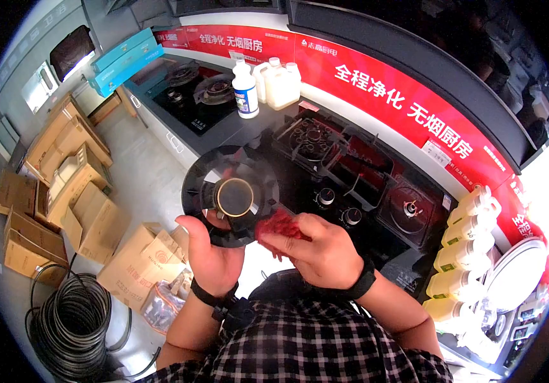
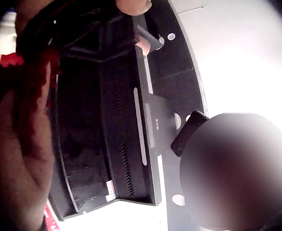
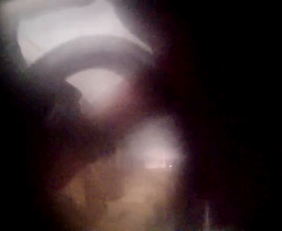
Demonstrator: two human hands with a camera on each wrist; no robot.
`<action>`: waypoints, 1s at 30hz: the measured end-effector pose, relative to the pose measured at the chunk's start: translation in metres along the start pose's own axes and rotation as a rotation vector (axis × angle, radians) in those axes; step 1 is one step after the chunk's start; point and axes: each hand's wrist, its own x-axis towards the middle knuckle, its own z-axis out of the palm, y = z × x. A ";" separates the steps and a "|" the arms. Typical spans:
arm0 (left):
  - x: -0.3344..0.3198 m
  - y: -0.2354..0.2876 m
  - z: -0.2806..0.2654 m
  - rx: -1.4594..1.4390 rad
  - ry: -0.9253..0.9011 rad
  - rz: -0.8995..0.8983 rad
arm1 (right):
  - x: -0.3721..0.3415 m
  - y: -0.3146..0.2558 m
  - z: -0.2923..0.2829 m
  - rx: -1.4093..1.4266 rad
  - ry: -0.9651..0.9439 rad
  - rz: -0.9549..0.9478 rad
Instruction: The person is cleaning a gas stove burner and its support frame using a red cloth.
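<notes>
In the head view my left hand (image 1: 217, 265) holds a round black burner ring (image 1: 258, 169) from below, up in front of the black gas hob (image 1: 364, 191). The thumb stands away from the disc, and the other fingers are mostly hidden behind it. A brass-coloured rim circles its central hole. My right hand (image 1: 332, 252) grips a crumpled dark red cloth (image 1: 277, 226) against the disc's lower right edge. In the left wrist view the red cloth (image 2: 47, 72) and a dark hand show at the left. The right wrist view is dark and blurred.
A white bottle (image 1: 245, 92) and jugs (image 1: 281, 83) stand behind the hob. Several yellowish bottles (image 1: 456, 284) line its right side. A range hood (image 1: 408, 70) overhangs the back. On the floor at left lie cardboard boxes (image 1: 140, 262) and a coiled black hose (image 1: 70, 325).
</notes>
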 end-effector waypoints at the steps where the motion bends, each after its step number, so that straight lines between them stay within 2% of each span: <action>1: 0.000 0.000 0.001 0.017 -0.009 -0.012 | 0.001 -0.004 -0.003 -0.002 -0.043 0.005; 5: -0.008 -0.010 -0.002 0.087 -0.055 0.019 | 0.009 -0.012 -0.006 -0.067 -0.033 0.115; 8: -0.013 -0.018 -0.020 0.151 -0.128 0.013 | 0.013 -0.011 0.001 -0.017 0.013 0.099; 11: -0.014 -0.013 -0.002 0.258 -0.141 0.063 | 0.016 -0.013 0.004 0.062 0.028 0.075; 15: -0.016 -0.016 -0.007 0.288 -0.164 0.122 | 0.016 -0.012 0.005 0.101 0.027 0.045; 18: -0.013 -0.017 -0.018 0.356 -0.152 0.099 | 0.016 -0.012 0.005 0.128 0.009 0.034; 21: -0.012 -0.010 -0.004 0.371 -0.069 -0.092 | 0.016 -0.013 0.002 0.116 0.001 0.029; 25: -0.008 -0.012 -0.004 0.415 -0.052 -0.065 | 0.013 0.001 -0.003 -0.016 -0.001 0.085; 27: -0.008 -0.015 -0.004 0.376 -0.038 -0.040 | 0.011 0.003 -0.003 -0.063 -0.049 0.211; 29: -0.013 -0.021 -0.009 0.353 -0.016 -0.053 | 0.012 -0.001 0.003 0.049 0.029 0.115; 30: -0.009 -0.028 -0.013 0.083 -0.098 0.074 | 0.012 -0.005 0.008 0.104 0.072 0.074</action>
